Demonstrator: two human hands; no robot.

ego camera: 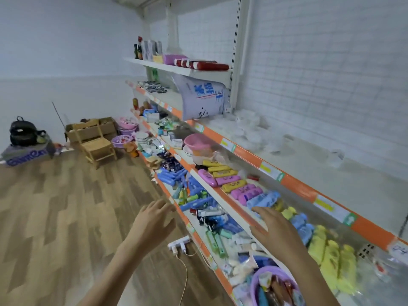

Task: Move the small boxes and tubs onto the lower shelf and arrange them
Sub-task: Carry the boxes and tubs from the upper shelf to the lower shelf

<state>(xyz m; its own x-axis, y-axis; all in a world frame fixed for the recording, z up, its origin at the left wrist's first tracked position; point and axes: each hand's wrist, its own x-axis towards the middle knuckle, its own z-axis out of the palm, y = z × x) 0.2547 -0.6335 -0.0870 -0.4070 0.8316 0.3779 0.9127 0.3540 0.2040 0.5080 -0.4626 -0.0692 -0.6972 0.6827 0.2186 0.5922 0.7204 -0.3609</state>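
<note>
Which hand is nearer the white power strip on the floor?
Left. The left hand hovers open just above the power strip in the view; the right hand is farther off, reaching over the shelf edge.

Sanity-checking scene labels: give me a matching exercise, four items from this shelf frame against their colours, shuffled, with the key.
Items:
1. tub on the middle shelf
2. basin at the near end of the lower shelf
3. power strip on the floor
4. backpack at far left

Colours:
A. white
B. black
C. pink
D. purple

Pairs: 1-C, 2-D, 3-A, 4-B
</note>
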